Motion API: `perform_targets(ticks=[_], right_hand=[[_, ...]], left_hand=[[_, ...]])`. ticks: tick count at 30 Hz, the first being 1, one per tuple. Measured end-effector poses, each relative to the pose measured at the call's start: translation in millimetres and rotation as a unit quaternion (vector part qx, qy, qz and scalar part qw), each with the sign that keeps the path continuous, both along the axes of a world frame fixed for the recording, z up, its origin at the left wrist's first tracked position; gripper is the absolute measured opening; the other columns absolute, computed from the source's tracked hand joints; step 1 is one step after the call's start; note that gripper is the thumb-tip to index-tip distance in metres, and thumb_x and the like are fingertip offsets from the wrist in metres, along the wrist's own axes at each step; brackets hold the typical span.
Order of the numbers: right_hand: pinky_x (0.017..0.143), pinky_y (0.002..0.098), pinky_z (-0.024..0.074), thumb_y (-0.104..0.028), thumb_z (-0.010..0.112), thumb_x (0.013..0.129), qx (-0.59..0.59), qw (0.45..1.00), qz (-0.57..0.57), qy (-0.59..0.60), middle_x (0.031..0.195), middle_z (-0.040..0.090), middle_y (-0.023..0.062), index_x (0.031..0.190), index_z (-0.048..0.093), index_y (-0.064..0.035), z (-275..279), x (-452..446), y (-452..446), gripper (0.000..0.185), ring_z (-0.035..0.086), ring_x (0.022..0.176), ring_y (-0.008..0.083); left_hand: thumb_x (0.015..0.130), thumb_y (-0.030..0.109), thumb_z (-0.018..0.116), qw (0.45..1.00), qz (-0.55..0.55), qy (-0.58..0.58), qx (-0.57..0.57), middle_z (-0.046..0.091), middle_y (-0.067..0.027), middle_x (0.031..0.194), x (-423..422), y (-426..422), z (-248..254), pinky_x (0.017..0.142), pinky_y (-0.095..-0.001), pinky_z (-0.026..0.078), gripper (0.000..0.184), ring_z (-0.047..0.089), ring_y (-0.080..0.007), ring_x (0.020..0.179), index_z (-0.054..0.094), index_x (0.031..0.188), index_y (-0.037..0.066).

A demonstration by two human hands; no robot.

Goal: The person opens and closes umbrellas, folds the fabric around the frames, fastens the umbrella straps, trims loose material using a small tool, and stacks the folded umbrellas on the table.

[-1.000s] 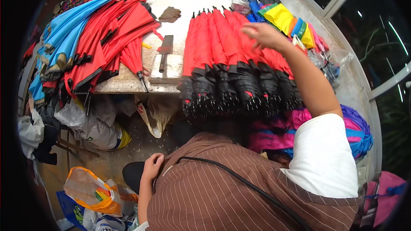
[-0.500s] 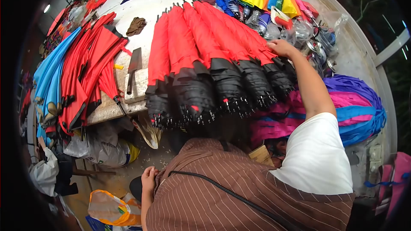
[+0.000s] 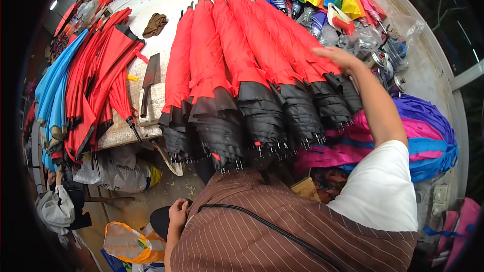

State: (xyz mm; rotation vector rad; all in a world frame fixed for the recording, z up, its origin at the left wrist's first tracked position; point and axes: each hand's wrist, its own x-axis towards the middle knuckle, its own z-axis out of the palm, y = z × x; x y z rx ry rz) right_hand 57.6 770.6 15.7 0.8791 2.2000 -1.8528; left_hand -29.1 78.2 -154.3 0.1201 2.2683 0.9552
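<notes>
Lying in row, red umbrellas [image 3: 259, 45], black-edged, furled; right hand [image 3: 339, 58] unclenched; left hand [image 3: 178, 215] curled, grip unclear.

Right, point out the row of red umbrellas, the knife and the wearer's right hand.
Red umbrellas [image 3: 247, 65]: head view, red fabric of one mid row.
Knife [image 3: 150, 78]: head view, blade near the handle.
Right hand [image 3: 340, 58]: head view, back of it.

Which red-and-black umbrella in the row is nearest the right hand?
The rightmost umbrella in that row: the right hand is at its outer edge, while the other umbrellas lie farther left.
</notes>
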Motion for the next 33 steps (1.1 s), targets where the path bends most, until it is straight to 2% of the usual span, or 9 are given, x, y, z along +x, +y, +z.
perform_targets(ticks=[1,2,5,8,14,22,25,29,33], right_hand=[[0.086,0.0312,0.0491,-0.041,0.060,0.086,-0.174,0.983,-0.045,0.047,0.111,0.063,0.0132,0.118,0.055,0.0013,4,3,-3,0.053,0.062,0.096,0.0175],[0.086,0.0312,0.0491,-0.041,0.060,0.086,-0.174,0.983,-0.048,0.042,0.111,0.063,0.0132,0.118,0.055,0.0013,2,1,-3,0.053,0.062,0.096,0.0175],[0.084,0.0294,0.0507,-0.038,0.064,0.084,-0.085,0.995,-0.058,-0.002,0.112,0.061,0.0113,0.122,0.050,0.0021,-3,-17,-11,0.057,0.062,0.095,0.0155],[0.083,0.0304,0.0513,-0.035,0.066,0.083,-0.076,0.995,-0.059,0.011,0.113,0.061,0.0114,0.124,0.048,0.0027,8,-23,-21,0.058,0.063,0.094,0.0169],[0.082,0.0312,0.0517,-0.029,0.068,0.081,-0.032,0.999,-0.041,0.007,0.113,0.060,0.0115,0.125,0.046,0.0033,6,-23,-5,0.059,0.063,0.094,0.0180],[0.083,0.0303,0.0509,-0.027,0.068,0.081,-0.050,0.996,-0.060,0.032,0.115,0.058,0.0110,0.126,0.046,0.0016,74,-10,-36,0.057,0.061,0.097,0.0170],[0.088,0.0283,0.0472,-0.029,0.066,0.083,0.057,0.997,-0.035,0.024,0.120,0.055,0.0099,0.131,0.043,-0.0009,89,-13,-58,0.060,0.057,0.104,0.0159],[0.096,0.0274,0.0397,-0.031,0.064,0.085,0.086,0.991,0.065,0.083,0.128,0.050,0.0101,0.136,0.039,-0.0036,60,-17,-56,0.064,0.048,0.115,0.0148],[0.103,0.0278,0.0315,-0.032,0.058,0.089,0.029,0.991,0.056,0.120,0.133,0.045,0.0086,0.138,0.038,-0.0058,47,-26,-60,0.059,0.040,0.124,0.0140]], left_hand=[[0.089,0.012,0.058,1.000,-0.001,-0.005,-0.001,0.063,-0.0041,0.078,-2,-1,-5,0.061,-0.0252,0.045,0.015,0.055,-0.0106,0.066,0.060,0.095,-0.002],[0.089,0.012,0.059,1.000,-0.014,0.002,-0.008,0.063,-0.0044,0.078,-5,-3,-10,0.061,-0.0253,0.045,0.016,0.055,-0.0106,0.067,0.060,0.096,-0.002],[0.088,0.011,0.059,0.999,-0.038,0.017,-0.021,0.063,-0.0050,0.079,-9,-3,-17,0.062,-0.0255,0.045,0.016,0.055,-0.0106,0.067,0.061,0.096,-0.002],[0.088,0.012,0.060,0.994,-0.092,0.053,-0.038,0.064,-0.0062,0.079,-13,-4,-20,0.063,-0.0258,0.046,0.017,0.056,-0.0107,0.069,0.061,0.097,-0.003],[0.088,0.013,0.059,0.999,-0.024,0.013,-0.024,0.064,-0.0072,0.080,-11,-12,-22,0.064,-0.0258,0.046,0.018,0.056,-0.0109,0.070,0.060,0.098,-0.003],[0.089,0.013,0.058,1.000,-0.016,0.026,-0.005,0.064,-0.0075,0.080,-10,-14,-24,0.061,-0.0265,0.047,0.018,0.056,-0.0113,0.068,0.060,0.099,-0.003],[0.089,0.013,0.058,1.000,-0.015,0.026,0.001,0.064,-0.0071,0.081,-10,-13,-26,0.060,-0.0264,0.047,0.018,0.056,-0.0114,0.067,0.060,0.099,-0.003],[0.090,0.012,0.057,1.000,0.005,0.013,0.018,0.064,-0.0068,0.082,-7,-13,-24,0.060,-0.0260,0.047,0.018,0.056,-0.0112,0.068,0.060,0.100,-0.003],[0.090,0.012,0.057,1.000,0.019,0.002,0.020,0.064,-0.0064,0.083,-6,-16,-21,0.059,-0.0259,0.047,0.018,0.056,-0.0110,0.068,0.059,0.100,-0.003]])
